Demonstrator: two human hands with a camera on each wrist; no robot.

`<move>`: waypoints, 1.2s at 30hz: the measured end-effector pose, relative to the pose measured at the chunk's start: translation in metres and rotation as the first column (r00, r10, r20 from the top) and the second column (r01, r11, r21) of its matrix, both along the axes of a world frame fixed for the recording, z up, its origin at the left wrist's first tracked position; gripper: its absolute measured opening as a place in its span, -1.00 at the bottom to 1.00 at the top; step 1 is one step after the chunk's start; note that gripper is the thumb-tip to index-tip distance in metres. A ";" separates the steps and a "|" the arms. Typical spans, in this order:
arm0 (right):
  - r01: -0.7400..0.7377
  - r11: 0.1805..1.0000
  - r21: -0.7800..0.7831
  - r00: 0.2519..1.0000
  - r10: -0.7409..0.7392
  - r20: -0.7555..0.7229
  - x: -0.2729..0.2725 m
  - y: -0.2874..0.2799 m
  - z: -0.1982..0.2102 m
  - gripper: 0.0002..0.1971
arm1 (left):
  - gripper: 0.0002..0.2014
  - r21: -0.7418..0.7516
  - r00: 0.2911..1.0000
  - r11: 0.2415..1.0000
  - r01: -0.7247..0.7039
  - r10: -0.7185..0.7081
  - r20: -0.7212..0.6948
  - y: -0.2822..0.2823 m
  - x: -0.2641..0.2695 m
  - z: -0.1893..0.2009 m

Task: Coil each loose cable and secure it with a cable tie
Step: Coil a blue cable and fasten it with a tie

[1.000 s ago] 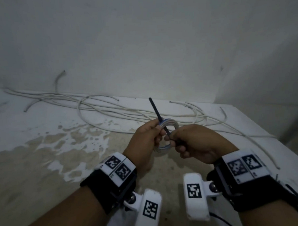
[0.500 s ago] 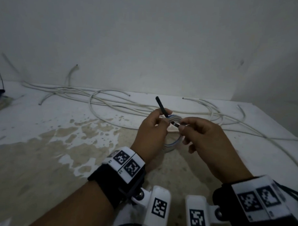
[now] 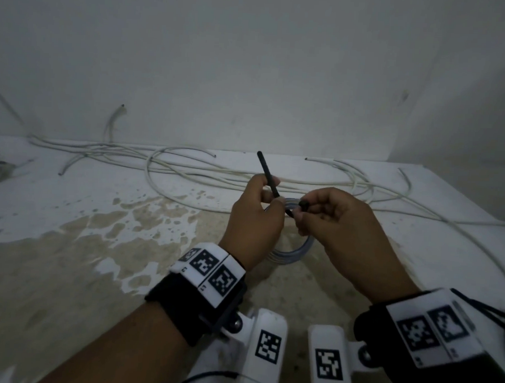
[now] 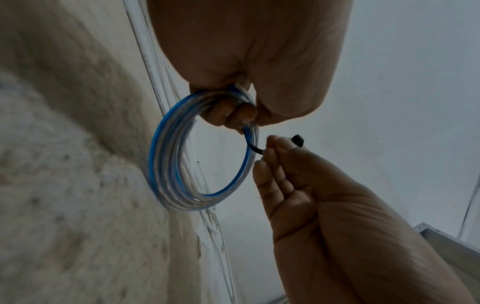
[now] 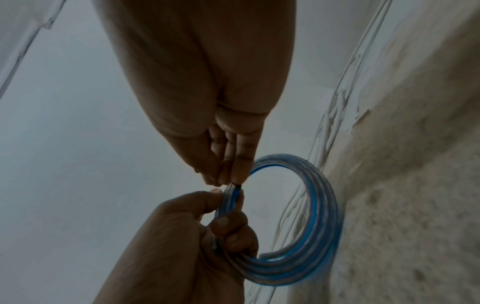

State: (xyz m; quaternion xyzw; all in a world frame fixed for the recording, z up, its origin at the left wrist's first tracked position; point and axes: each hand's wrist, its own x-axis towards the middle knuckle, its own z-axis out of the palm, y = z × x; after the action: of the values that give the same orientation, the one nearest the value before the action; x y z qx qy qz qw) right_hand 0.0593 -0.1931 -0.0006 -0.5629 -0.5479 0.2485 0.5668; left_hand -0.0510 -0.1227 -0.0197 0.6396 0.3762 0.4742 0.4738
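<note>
With the cable tie's (image 3: pixel 268 174) tail now raised past the left hand (image 3: pixel 254 220), coiled cable (image 4: pixel 200 152) pinched above the counter (image 3: pixel 69 241); right hand (image 3: pixel 339 232) fingers (image 4: pixel 272 148) clamped near its head. Ready for looping and threading.

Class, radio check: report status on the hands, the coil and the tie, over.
Left hand grips the blue-and-clear coil. Right hand pinches the head end of the black cable tie, not yet looped shut. White loose cables lie behind, nothing blocking.
</note>
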 end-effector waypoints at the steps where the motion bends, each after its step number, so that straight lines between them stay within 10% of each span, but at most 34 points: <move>1: -0.006 1.000 0.008 1.000 0.005 0.019 0.000 -0.001 0.000 -0.79 | -0.72 -0.007 1.000 1.000 0.012 -0.012 0.000 0.000 0.000 0.000; 20: 0.328 0.935 0.132 0.944 -0.329 -0.016 0.006 -0.003 0.002 -0.85 | -0.73 0.271 0.970 0.962 -0.028 0.091 -0.226 -0.006 -0.001 0.002; 36: 0.301 0.934 0.191 0.950 -0.312 0.027 0.005 -0.004 0.003 -0.86 | -0.60 0.465 0.950 0.881 0.086 0.069 -0.305 -0.011 0.001 0.003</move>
State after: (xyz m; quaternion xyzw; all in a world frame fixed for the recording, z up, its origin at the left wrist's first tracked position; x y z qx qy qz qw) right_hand 0.0639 -0.1971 0.0024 -0.5933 -0.4901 0.0890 0.6323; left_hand -0.0498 -0.1334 -0.0168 0.8044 0.3164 0.4420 0.2398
